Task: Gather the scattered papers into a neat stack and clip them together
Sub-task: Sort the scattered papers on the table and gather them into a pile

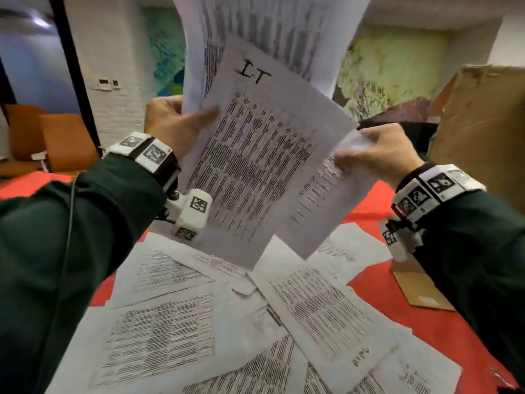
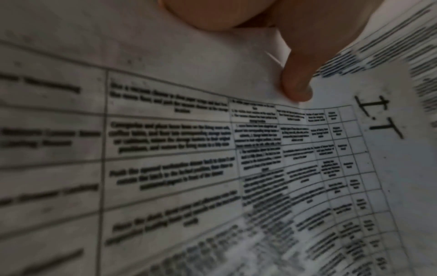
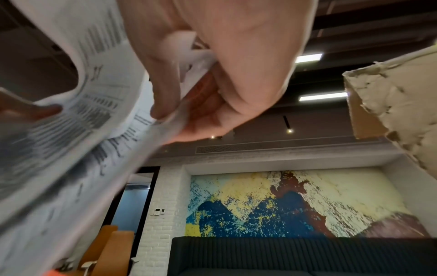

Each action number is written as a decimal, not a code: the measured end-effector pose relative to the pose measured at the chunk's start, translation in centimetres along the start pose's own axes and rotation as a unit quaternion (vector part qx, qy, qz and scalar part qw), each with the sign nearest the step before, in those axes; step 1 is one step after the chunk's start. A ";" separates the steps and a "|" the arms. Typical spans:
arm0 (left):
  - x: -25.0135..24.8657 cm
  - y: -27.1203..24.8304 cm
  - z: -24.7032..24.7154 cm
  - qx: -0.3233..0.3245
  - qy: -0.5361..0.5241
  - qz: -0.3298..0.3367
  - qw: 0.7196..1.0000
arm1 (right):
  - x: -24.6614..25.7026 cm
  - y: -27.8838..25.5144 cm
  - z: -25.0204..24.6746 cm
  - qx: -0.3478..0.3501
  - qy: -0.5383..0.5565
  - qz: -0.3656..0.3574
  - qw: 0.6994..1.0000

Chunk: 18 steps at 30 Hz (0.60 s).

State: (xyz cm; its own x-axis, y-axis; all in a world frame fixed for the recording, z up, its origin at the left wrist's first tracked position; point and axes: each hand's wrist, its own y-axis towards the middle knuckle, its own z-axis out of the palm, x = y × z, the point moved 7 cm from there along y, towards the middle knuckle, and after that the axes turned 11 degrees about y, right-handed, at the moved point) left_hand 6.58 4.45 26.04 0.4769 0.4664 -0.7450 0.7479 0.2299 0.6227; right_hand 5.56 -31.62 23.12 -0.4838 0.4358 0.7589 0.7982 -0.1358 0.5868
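I hold a loose bundle of printed sheets (image 1: 264, 155) up in the air above the table. The front sheet carries a table of text and a handwritten "I.T" (image 2: 378, 117). My left hand (image 1: 176, 123) pinches the bundle's left edge, thumb (image 2: 298, 82) on the front sheet. My right hand (image 1: 377, 152) grips the crumpled right corner of the held sheets (image 3: 71, 97) between thumb and fingers. Several more printed papers (image 1: 241, 322) lie scattered and overlapping on the red table (image 1: 412, 317) below. No clip shows in any view.
A torn cardboard box (image 1: 483, 132) stands at the right, close to my right hand, with a flat cardboard piece (image 1: 420, 288) on the table beneath it. Orange chairs (image 1: 56, 137) and a dark sofa (image 3: 295, 255) stand beyond the table, under a painted wall.
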 end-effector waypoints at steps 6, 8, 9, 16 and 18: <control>3.5 -2.4 -1.1 -0.016 0.048 -0.065 0.997 | -1.0 -0.9 -2.1 -0.069 0.094 0.011 0.993; 4.2 -3.7 -0.6 -0.012 0.050 -0.071 0.996 | -1.1 -1.2 -2.4 -0.079 0.090 0.005 0.993; 4.8 -4.2 -0.3 -0.012 0.060 -0.074 0.995 | -1.2 -1.5 -2.4 -0.078 0.086 0.005 0.993; 10.4 -7.0 1.7 0.039 0.169 -0.100 0.980 | -3.2 -3.6 -1.6 -0.017 0.005 0.044 0.999; 11.0 -7.7 1.9 0.048 0.175 -0.104 0.978 | -3.6 -4.2 -1.3 -0.006 -0.006 0.050 0.999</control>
State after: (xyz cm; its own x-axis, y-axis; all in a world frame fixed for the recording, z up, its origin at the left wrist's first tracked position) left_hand 6.95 6.20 12.57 0.1355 0.6859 -0.7149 0.8601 0.2767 0.4286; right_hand 3.44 -33.80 18.29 -0.3978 0.4309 0.8100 0.8378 -0.1893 0.5122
